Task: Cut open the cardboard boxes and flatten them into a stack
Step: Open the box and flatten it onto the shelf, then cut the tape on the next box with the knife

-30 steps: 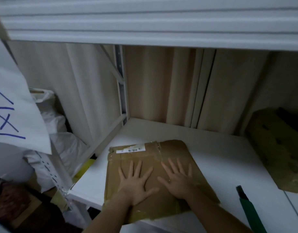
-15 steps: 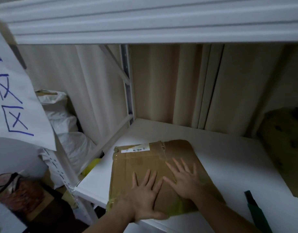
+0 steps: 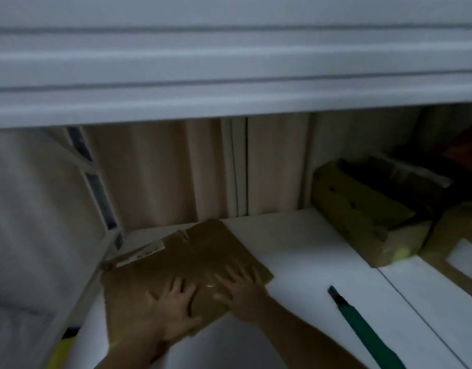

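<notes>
A flattened brown cardboard box [image 3: 203,251] lies on the white shelf [image 3: 304,251], with a white barcode label [image 3: 141,253] near its far left corner. My left hand [image 3: 173,307] lies flat on its near part, fingers spread. Beside it, my right hand [image 3: 240,291] presses the cardboard near its right edge, fingers straight. A green-handled cutter [image 3: 360,323] lies on the shelf to the right, with neither hand touching it.
An opened cardboard box [image 3: 362,217] stands at the back right, with another box bearing a white label [image 3: 466,251] next to it. A white shelf board [image 3: 229,75] hangs low overhead. A beige curtain [image 3: 160,171] and a metal upright [image 3: 96,187] close the back.
The view has swung right and tilted, bringing the boxes on the right into sight. Both hands stay flat on the cardboard, and the left hand has slid nearer its front edge.
</notes>
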